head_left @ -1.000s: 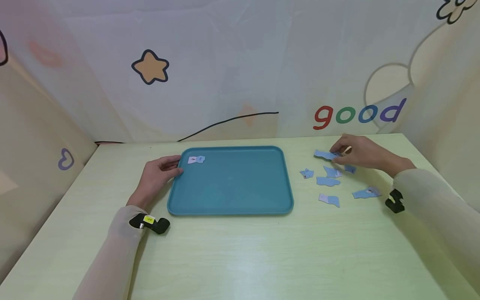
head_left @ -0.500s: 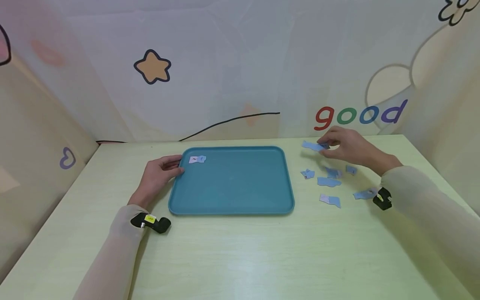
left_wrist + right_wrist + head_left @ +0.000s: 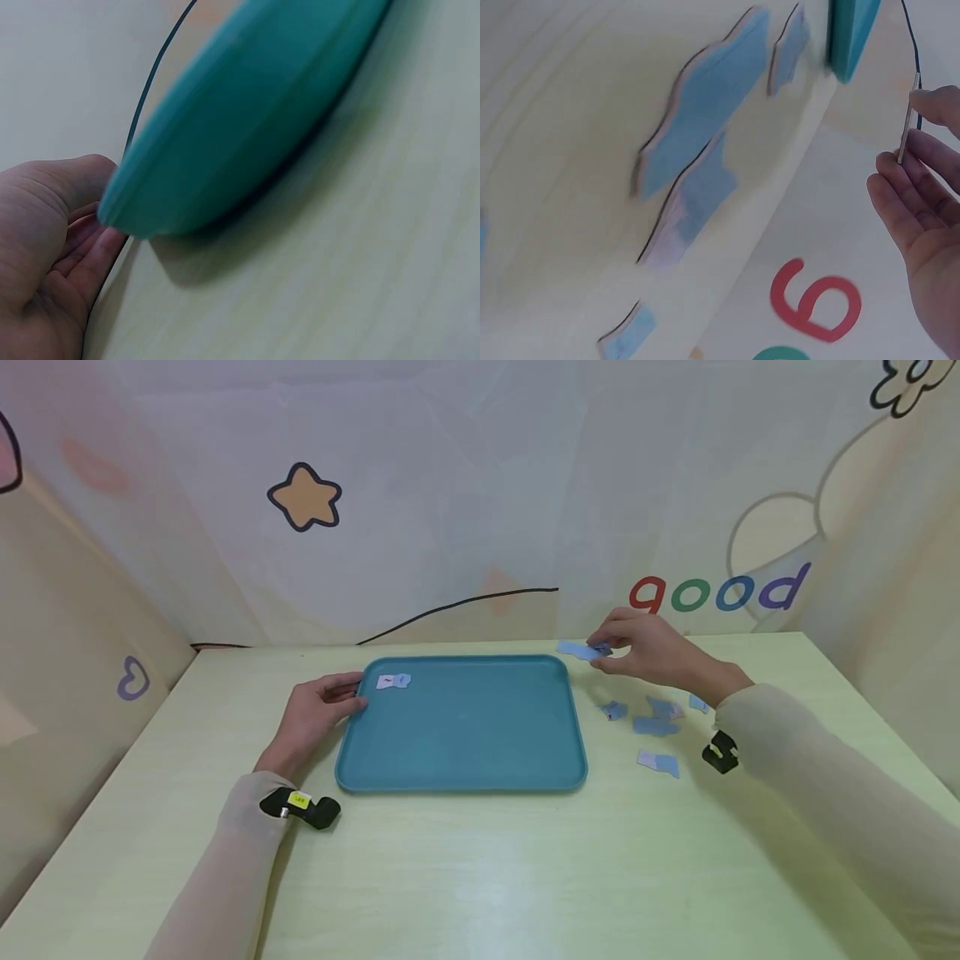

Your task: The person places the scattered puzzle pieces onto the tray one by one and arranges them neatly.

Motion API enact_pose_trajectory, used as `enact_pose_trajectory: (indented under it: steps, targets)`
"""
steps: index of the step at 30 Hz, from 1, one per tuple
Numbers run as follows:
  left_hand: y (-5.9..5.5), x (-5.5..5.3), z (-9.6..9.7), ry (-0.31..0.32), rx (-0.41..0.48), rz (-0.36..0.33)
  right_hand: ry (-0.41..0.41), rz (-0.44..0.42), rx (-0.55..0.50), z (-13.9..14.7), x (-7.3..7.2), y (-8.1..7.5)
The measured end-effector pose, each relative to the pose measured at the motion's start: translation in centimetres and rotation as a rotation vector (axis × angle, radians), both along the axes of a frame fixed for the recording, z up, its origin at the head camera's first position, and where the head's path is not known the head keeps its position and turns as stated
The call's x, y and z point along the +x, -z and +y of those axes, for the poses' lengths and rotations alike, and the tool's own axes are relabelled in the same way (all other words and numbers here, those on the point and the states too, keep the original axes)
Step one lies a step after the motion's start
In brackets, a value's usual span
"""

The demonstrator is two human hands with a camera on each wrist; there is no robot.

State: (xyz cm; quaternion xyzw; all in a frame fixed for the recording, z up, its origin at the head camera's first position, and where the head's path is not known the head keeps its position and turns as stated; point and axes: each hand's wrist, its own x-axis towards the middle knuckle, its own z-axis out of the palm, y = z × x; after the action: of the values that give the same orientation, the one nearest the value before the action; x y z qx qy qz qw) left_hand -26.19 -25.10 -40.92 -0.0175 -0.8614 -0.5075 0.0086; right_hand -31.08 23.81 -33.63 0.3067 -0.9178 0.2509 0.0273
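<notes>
My left hand (image 3: 311, 714) grips the left rim of a blue-green tray (image 3: 461, 735). In the left wrist view its thumb lies at the rim (image 3: 112, 202) with fingers below. Two small joined puzzle pieces (image 3: 393, 681), pink and light blue, lie in the tray's far left corner. Beyond the tray's far right corner, my right hand (image 3: 645, 647) pinches a long light-blue puzzle piece (image 3: 573, 650) between thumb and fingers, raised over the table. The right wrist view shows this piece (image 3: 907, 124) edge-on. The fingers cover its right end.
Several loose blue puzzle pieces lie right of the tray, among them a wavy strip (image 3: 657, 726), a small star-like one (image 3: 613, 711) and a pink-and-blue one (image 3: 660, 763). A printed cloth (image 3: 450, 510) stands along the table's (image 3: 465, 877) far edge.
My right hand has lifted the long blue puzzle piece off the table and carried it left toward the tray. The left hand and the tray stay in place.
</notes>
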Motion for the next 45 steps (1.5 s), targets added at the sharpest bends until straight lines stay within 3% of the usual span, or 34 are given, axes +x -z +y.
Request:
enact_pose_trajectory:
  steps: [10, 22, 45]
  targets:
    - [0.1, 0.1, 0.1, -0.013, -0.015, -0.007, -0.039, -0.021, -0.01, -4.1, -0.5, 0.3]
    - [0.2, 0.1, 0.1, -0.005, -0.031, 0.012, -0.116, 0.035, 0.027, -7.5, -1.0, 0.1]
    - [0.3, 0.1, -0.1, 0.0, -0.037, 0.026, -0.14, -0.009, 0.092, -12.8, -1.5, -0.3]
